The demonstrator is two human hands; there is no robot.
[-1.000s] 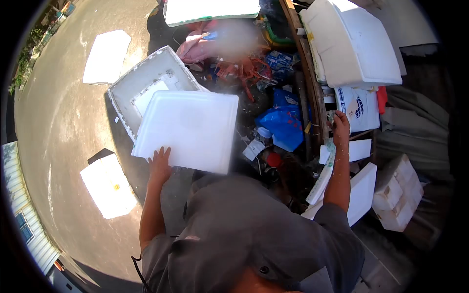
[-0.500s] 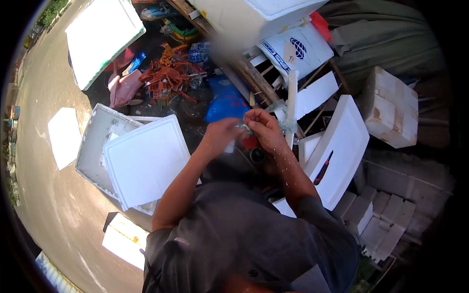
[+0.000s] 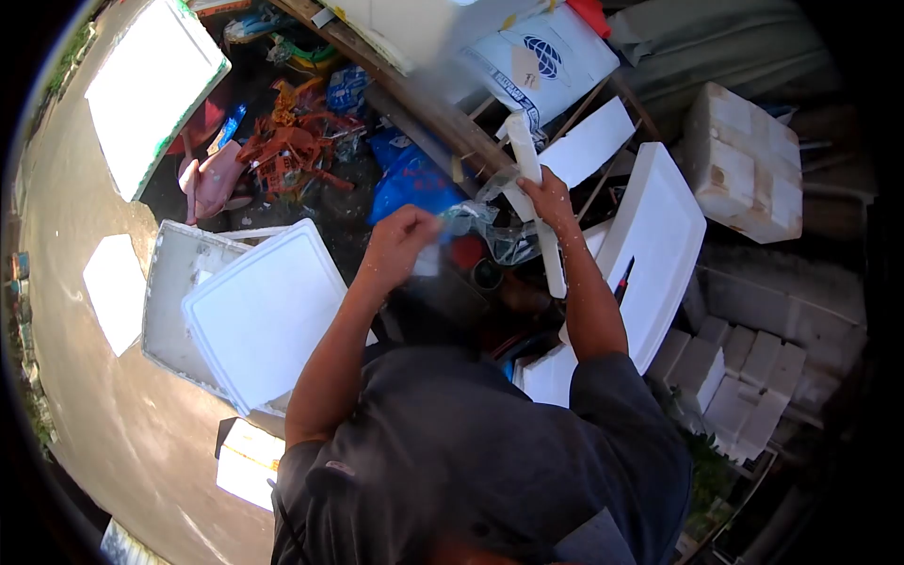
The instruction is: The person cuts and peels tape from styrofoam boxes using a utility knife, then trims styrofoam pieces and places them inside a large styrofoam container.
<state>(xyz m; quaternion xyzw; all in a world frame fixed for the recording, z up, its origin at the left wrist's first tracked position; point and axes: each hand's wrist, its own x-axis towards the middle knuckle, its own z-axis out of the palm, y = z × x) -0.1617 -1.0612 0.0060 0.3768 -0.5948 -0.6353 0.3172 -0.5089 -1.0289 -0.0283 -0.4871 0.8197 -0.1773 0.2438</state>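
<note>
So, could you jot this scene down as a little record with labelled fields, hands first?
Left hand: left hand, fingers closed at one end of the clear film
Right hand: right hand, gripping the white foam strip
Between the hands: the clear film, crumpled, reaching toward the strip
Person's left: white lid lying tilted over an open foam box
Ahead: blue plastic bag beside a tangled orange heap
Person's right: large white panel and a taped foam box
Unclear: the contents of the blue bag
</note>
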